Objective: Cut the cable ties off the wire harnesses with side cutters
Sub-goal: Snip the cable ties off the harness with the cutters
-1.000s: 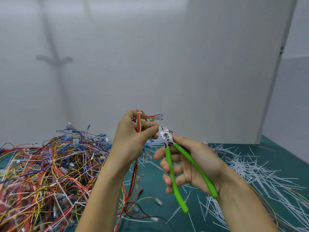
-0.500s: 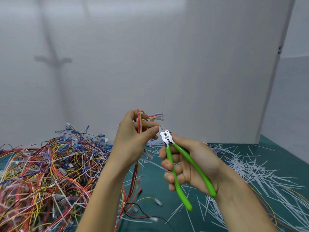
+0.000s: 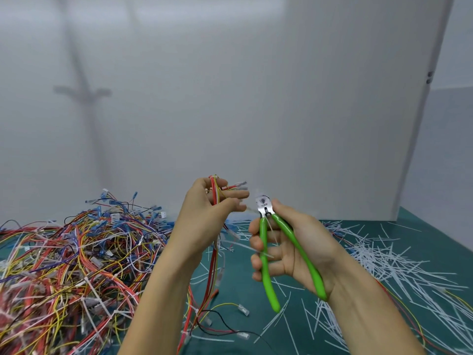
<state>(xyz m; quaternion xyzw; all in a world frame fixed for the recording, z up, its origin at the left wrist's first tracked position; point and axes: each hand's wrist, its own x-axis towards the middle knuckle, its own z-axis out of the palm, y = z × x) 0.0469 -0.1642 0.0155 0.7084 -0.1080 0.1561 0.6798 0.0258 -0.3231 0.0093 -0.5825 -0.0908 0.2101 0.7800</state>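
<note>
While the left hand (image 3: 204, 221) pinches a harness (image 3: 214, 187) upright at frame centre for access, the right hand (image 3: 297, 252) beside it grips green cutters (image 3: 263, 239), handles spread, seemingly ready to snip.

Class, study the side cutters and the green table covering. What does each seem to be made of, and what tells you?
The side cutters have a bright, reflective head, apparently bare polished steel. Their handles wear glossy bright-green sleeves, probably plastic or rubber. The table mat is a flat, matte dark-green sheet, perhaps rubber or vinyl.
</note>
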